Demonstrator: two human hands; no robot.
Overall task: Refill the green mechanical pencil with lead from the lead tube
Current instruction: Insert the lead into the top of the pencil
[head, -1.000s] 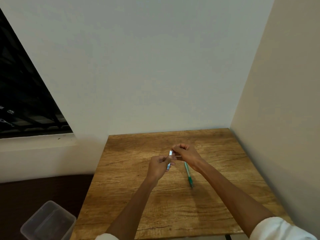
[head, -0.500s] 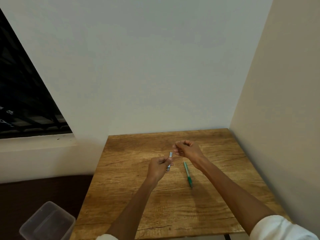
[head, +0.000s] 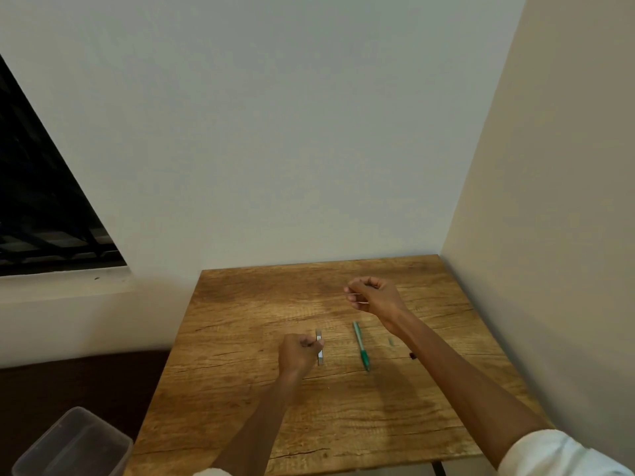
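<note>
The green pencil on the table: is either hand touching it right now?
Apart. In the head view the green pencil lies alone on the table, with bare wood between it and the left hand and the right hand raised beyond it.

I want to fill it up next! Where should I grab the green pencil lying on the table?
Pinch the green pencil from above, around the pale barrel just behind its darker green grip. It lies flat on the table, tip pointing towards you, with bare wood on both sides, so fingers fit either side. The left hand holds the lead tube.
</note>
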